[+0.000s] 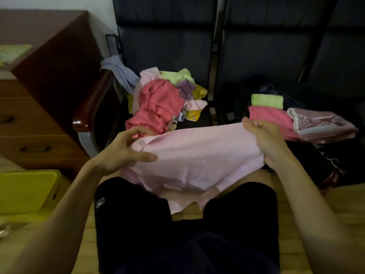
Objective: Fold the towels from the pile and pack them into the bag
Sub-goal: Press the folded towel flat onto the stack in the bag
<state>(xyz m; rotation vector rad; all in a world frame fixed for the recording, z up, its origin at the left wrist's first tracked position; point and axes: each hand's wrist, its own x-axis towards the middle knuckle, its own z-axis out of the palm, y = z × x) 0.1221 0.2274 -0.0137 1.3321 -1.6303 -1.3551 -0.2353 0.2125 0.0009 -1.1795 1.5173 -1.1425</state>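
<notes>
Left hand (pixel 120 153): at the left end of the light pink towel (pixel 197 159), left of centre in the frame. Its fingers (pixel 147 156) are loosely spread and curled round the bunched cloth, one lying over the top and the others behind.
Right hand (pixel 266 141): right of centre, fingers closed narrowly on the towel's right end, the thumb up along its top edge.
Light pink towel: stretched between both hands across the middle of the frame, creased, its lower edge hanging over the black shorts (pixel 138 224) on the person's lap.
Pile (pixel 158 103): unfolded towels in coral, pale green, yellow, mauve and pink, heaped on the seat of the dark chair (pixel 167 46), just above the left hand.
Folded towels: a green one (pixel 266 100) lies on a coral one (pixel 270 117), with a patterned pink one (pixel 324 124) touching them at right; all at middle right.
Bag (pixel 265 89): dark, under and behind the folded towels; too dim to tell whether they are inside it.
Left edge: wooden drawers (pixel 39 107); a yellow-green bin (pixel 25 190) at lower left.
</notes>
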